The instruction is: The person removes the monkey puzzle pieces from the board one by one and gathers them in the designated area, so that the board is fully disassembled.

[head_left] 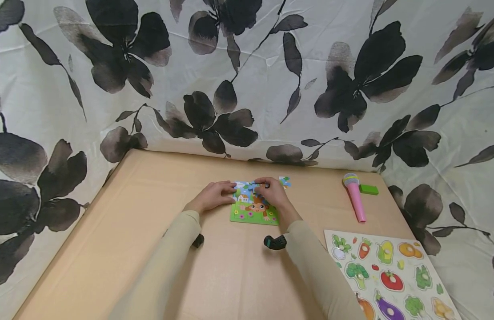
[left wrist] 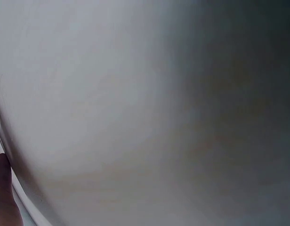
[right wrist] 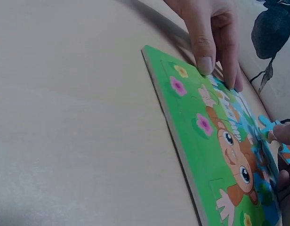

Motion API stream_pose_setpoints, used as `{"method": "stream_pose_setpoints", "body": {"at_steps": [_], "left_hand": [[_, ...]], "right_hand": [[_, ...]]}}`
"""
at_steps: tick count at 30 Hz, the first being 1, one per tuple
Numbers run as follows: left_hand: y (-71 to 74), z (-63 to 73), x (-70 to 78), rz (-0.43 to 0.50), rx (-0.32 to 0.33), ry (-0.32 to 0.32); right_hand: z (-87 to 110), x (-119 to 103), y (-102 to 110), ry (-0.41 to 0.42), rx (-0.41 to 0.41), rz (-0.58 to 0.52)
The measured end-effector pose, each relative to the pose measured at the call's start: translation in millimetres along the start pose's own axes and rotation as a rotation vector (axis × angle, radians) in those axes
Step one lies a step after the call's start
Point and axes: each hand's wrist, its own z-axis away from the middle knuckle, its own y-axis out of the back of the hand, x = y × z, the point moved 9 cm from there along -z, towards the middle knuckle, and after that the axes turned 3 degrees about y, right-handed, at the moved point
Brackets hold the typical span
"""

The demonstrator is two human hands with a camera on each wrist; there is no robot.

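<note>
A square jigsaw puzzle board (head_left: pixel 247 218) with a monkey, flowers and blue sky lies in front of me. At its left edge rests my left hand (head_left: pixel 212 196); in the right wrist view its thumb (right wrist: pixel 205 56) and fingers extend down onto the board's edge. Over the upper part of the board, my right hand (head_left: pixel 274 195) pinches a blue puzzle piece (right wrist: pixel 265 124) between thumb and fingertips. A loose blue and orange puzzle piece (head_left: pixel 284 181) lies just beyond the board's upper right corner. The left wrist view shows mostly tabletop, with a few fingers (left wrist: pixel 4 188) at its edge.
To the right are a pink toy microphone (head_left: pixel 355 200) and a green block (head_left: pixel 368 190). A white vegetable puzzle board (head_left: pixel 375 253) lies near the right edge of the brown table (head_left: pixel 150 200). Floral cloth (head_left: pixel 271 89) hangs behind the table and at its sides.
</note>
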Motion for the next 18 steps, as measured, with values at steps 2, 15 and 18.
{"method": "stream_pose_setpoints", "body": {"at_steps": [2,15,18], "left_hand": [[0.2,-0.1,-0.1,-0.001,0.003,0.000],[1.4,1.5,2.6,-0.028,0.015,-0.035],[0.2,0.8,1.9,-0.027,0.011,-0.029]], "right_hand": [[-0.4,-1,1,0.009,-0.012,-0.021],[-5.0,1,46,0.020,0.089,-0.165],[-4.6,11,60,-0.012,0.125,-0.197]]}}
